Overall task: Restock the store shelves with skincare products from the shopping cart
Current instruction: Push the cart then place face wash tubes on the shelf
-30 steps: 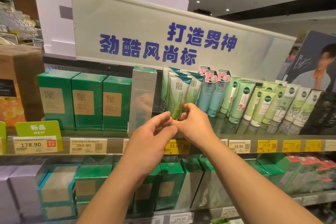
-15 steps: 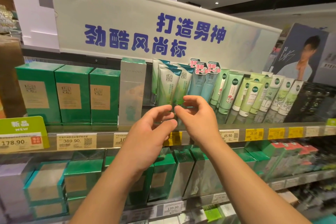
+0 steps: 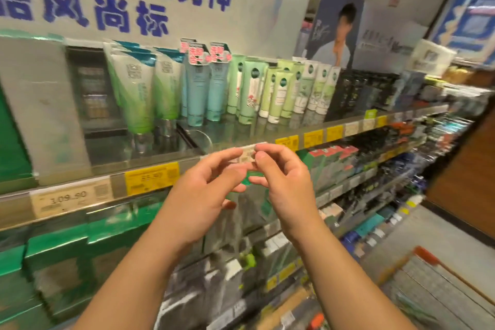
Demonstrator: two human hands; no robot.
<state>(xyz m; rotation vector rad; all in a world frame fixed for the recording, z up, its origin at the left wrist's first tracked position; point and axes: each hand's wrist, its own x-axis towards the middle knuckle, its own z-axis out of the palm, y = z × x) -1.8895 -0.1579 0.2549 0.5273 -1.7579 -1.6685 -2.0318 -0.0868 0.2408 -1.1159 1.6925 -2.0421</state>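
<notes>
Green-and-white skincare tubes [image 3: 136, 94] stand upright on the top shelf [image 3: 150, 177], left of centre. My left hand [image 3: 206, 190] and my right hand [image 3: 284, 182] hover close together in front of the shelf's front edge, below and to the right of those tubes. Their fingers are loosely curled, fingertips almost meeting, and I see nothing held in either. The shopping cart [image 3: 442, 284] shows at the bottom right, blurred, and I cannot make out its contents.
Blue tubes [image 3: 198, 94] and light green tubes [image 3: 278, 96] fill the shelf to the right. A tall grey box [image 3: 45, 104] stands at the left. Green boxes [image 3: 53, 262] pack the lower shelf. Yellow price tags line the shelf edge.
Both hands have drawn back from the green-and-white tube and dropped to the shelf edge. The view has swung right, bringing the cart into sight.
</notes>
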